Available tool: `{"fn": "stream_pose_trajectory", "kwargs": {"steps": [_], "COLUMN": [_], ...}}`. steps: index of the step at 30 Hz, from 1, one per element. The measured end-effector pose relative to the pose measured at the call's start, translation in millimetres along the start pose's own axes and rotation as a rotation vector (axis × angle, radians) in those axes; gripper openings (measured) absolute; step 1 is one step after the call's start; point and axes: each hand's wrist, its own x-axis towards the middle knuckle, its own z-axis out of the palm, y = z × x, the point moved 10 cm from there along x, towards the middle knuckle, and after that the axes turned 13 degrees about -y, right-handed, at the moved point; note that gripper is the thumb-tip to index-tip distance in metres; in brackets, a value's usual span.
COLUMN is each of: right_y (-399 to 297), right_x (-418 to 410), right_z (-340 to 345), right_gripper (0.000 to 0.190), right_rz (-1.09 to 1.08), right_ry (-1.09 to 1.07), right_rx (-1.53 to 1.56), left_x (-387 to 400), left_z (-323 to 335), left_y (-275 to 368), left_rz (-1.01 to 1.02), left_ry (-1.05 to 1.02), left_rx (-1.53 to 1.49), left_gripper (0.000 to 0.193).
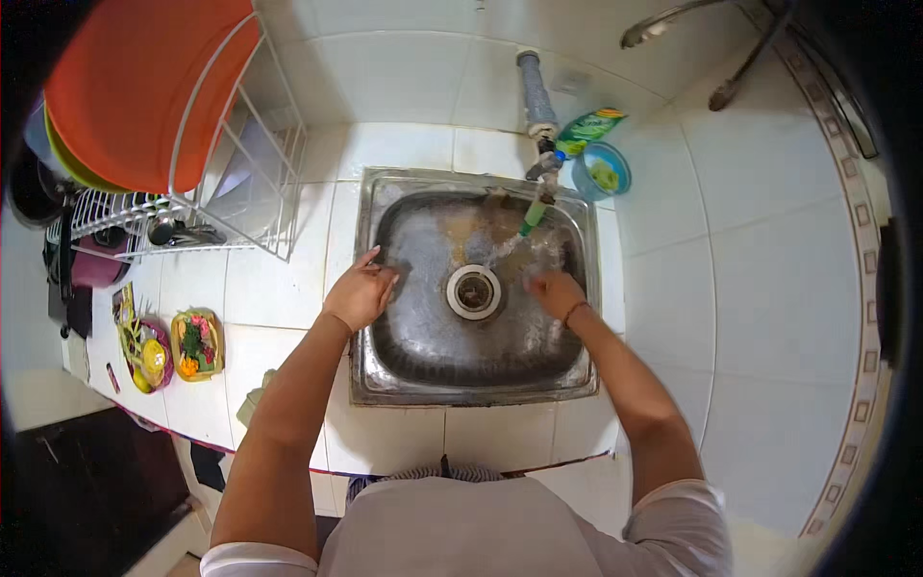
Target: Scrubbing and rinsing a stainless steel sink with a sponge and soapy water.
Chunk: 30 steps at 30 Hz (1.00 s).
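Observation:
A stainless steel sink [476, 360] is set in the counter before me. My left hand [362, 292] is over its left rim, fingers loosely apart and empty; whether it touches the rim I cannot tell. Inside the basin, toward the right, is my right hand [559, 294], fingers curled and blurred, so I cannot see whether they hold anything. Between the hands lies the round drain [474, 292] with its pale ring. Water runs from the green spout end [533, 216] of the tap [546, 169], falling into the basin above the drain and left of my right hand.
Behind the sink's right corner stand a blue tub [620, 167] with a yellow-green sponge [604, 174] and a green packet [591, 130]. Leftward are a white wire dish rack [277, 216] holding an orange basin [144, 94], and two small baskets [197, 346] [153, 357] of flowers.

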Motion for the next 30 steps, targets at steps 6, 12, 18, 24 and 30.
{"fn": "stream_pose_trajectory", "kwargs": {"steps": [6, 12, 18, 24, 30], "right_y": [-86.8, -129.8, -31.7, -11.9, -46.5], "right_x": [49.1, 13.6, -49.6, -0.7, 39.3], "right_z": [6.9, -18.1, 70.2, 40.0, 2.1], "right_gripper": [0.024, 0.030, 0.028, 0.021, 0.022], "right_rz": [-0.519, -0.965, -0.161, -0.380, -0.261], "right_ry": [-0.179, -0.944, -1.097, -0.511, -0.010], "right_rx": [2.232, 1.820, 0.751, -0.605, 1.298], "left_x": [1.6, 5.0, -1.3, -0.4, 1.1], "left_z": [-7.3, 0.4, -1.4, -4.3, -3.9], "left_y": [3.8, -3.7, -4.2, -0.1, 0.6], "left_rz": [-0.015, -0.037, -0.049, -0.029, -0.032], "left_ry": [0.014, -0.016, 0.002, 0.059, 0.019], "left_rx": [-0.012, -0.024, -0.001, -0.002, 0.024], "left_gripper": [0.011, 0.012, 0.014, 0.016, 0.012]}}
